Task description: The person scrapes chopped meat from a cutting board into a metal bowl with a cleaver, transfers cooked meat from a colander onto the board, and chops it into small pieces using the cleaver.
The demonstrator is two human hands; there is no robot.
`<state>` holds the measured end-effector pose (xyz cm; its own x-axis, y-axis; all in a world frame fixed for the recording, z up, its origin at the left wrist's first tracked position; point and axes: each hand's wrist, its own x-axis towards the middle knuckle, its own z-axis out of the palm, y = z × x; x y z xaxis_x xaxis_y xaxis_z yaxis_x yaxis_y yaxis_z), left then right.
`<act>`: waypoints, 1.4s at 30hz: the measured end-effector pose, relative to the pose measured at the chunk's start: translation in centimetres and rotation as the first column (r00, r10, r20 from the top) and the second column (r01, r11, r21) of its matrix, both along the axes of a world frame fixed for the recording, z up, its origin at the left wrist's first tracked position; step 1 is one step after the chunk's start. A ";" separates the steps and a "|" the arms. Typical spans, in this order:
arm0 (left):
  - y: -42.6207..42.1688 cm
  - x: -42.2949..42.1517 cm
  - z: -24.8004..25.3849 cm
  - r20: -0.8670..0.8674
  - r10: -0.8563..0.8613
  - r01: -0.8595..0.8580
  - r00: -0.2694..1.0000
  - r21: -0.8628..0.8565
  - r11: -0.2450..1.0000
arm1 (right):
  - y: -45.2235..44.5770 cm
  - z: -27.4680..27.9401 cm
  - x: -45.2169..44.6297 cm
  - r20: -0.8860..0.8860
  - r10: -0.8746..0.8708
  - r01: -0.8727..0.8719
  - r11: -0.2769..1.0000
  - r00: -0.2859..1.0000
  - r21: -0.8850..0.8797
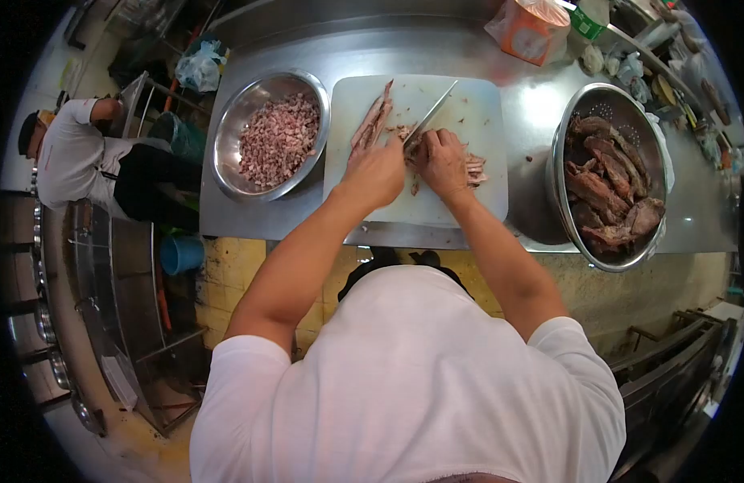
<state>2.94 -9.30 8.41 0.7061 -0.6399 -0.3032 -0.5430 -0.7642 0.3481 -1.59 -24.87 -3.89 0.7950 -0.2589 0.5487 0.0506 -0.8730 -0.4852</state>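
Note:
My left hand [377, 172] is wrapped round the handle of a knife [431, 115], whose blade slants up and to the right over the white cutting board [474, 101]. Beside the blade, the curled fingers of my right hand [443, 164] press on meat, mostly hidden beneath them. Cut strips of meat [475, 170] lie just right of that hand. A longer piece of meat [372, 125] rests on the board's left side, above my left hand. Small scraps are scattered about the board.
Left of the board, a steel bowl [225, 159] holds diced meat [279, 138]. A steel colander [559, 173] with large dark meat pieces [609, 181] stands right, near the edge of the metal table [372, 60]. An orange container [533, 32] sits behind. Another person [74, 153] is at far left.

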 end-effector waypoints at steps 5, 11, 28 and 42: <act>0.6 -1.7 -2.8 0.022 0.021 -0.021 1.000 0.016 1.000 | -0.1 0.1 0.2 0.023 -0.002 0.002 1.000 1.000 0.025; 1.7 -1.7 2.1 0.074 -0.060 0.061 0.995 -0.009 0.998 | -1.2 0.5 -1.3 -0.098 0.021 0.000 0.978 0.995 0.207; -1.4 -1.1 -1.4 0.047 -0.003 0.002 0.999 0.015 1.000 | -1.3 -1.1 -1.2 0.008 -0.024 0.024 1.000 1.000 -0.019; 0.6 -2.7 2.0 0.004 -0.047 0.047 0.999 0.067 0.997 | -1.5 -1.7 -1.2 0.001 -0.070 0.070 0.997 0.998 -0.018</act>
